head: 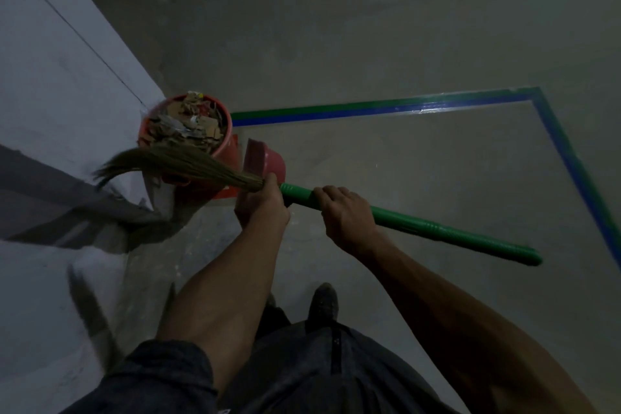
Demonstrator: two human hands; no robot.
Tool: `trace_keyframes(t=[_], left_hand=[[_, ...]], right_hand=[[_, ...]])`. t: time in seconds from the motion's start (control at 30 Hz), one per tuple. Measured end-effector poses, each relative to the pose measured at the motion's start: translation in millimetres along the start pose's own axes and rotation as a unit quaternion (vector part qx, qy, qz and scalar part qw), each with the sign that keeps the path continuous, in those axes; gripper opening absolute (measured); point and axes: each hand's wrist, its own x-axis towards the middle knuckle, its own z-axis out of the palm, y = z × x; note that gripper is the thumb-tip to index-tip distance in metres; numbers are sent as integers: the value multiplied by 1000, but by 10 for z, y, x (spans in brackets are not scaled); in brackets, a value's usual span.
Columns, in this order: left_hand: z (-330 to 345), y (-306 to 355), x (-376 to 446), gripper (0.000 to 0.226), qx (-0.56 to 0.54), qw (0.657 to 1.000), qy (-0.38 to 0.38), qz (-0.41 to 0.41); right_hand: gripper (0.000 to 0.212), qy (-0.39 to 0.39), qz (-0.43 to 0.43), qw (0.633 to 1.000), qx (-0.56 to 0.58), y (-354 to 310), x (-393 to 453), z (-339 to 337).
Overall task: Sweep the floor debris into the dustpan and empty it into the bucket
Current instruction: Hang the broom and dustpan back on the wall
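Note:
An orange-red bucket (224, 141) stands by the wall, heaped with cardboard scraps and paper debris (188, 126). A pink dustpan (265, 161) hangs tilted just right of the bucket. My left hand (265, 203) grips what seems to be the dustpan's handle, close to where the bristles meet the stick. The broom (420, 228) lies almost level across the view; its straw bristles (168, 163) reach left in front of the bucket. My right hand (347, 215) grips the green handle.
A pale wall (50, 84) with a grey band runs along the left. Blue and green tape (386, 107) marks a rectangle on the concrete floor. An orange square (225, 193) lies under the bucket. My shoes (322, 302) stand below my hands.

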Motion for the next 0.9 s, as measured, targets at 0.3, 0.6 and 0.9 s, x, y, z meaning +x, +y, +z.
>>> trace_keyframes(t=[0.3,0.6,0.9], left_hand=[[-101,143,122,56,-92,994,-9,-62],[-405,312,316,55,-106,990,-67,-72],[-661,308,330,42,-97,991,-73,-60]], right_hand=[[55,35,443,795,413,143,-720,77],[53,309,529,311,727,473,-416,-329],[25,316,543,335,702,366,-170,-383]])
